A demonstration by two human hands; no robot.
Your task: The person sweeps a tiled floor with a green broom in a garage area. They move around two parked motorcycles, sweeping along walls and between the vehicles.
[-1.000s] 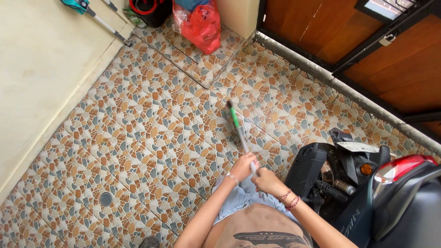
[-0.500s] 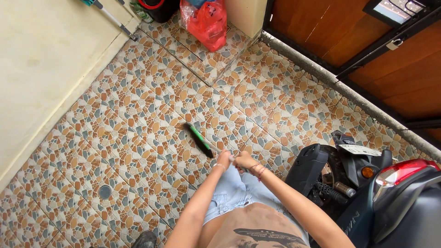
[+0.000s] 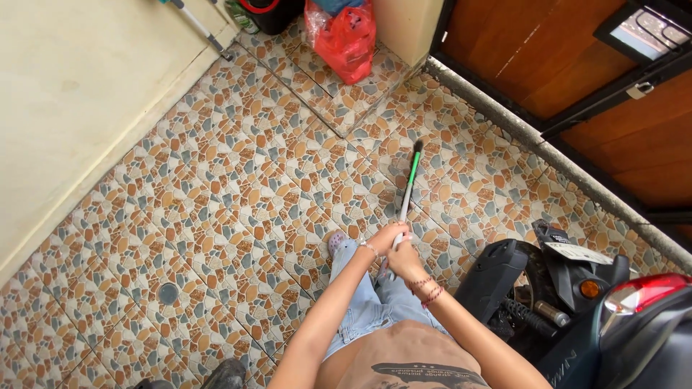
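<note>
Gripping the broom handle [image 3: 408, 189] in both clenched hands, left [image 3: 386, 236] beside right [image 3: 405, 261], we point its long axis away from us, slightly rightward.

I see a red plastic bag [image 3: 344, 39] at the top, sitting on the pebble-patterned floor tiles [image 3: 238, 187] just beside a black bucket with a red rim [image 3: 270, 11]. A parked scooter [image 3: 577, 302] fills my lower right, its red tail light [image 3: 641, 292] near a wooden gate [image 3: 577, 79]. A round floor drain [image 3: 167, 293] lies near the cream wall [image 3: 72, 94] on my left.
</note>
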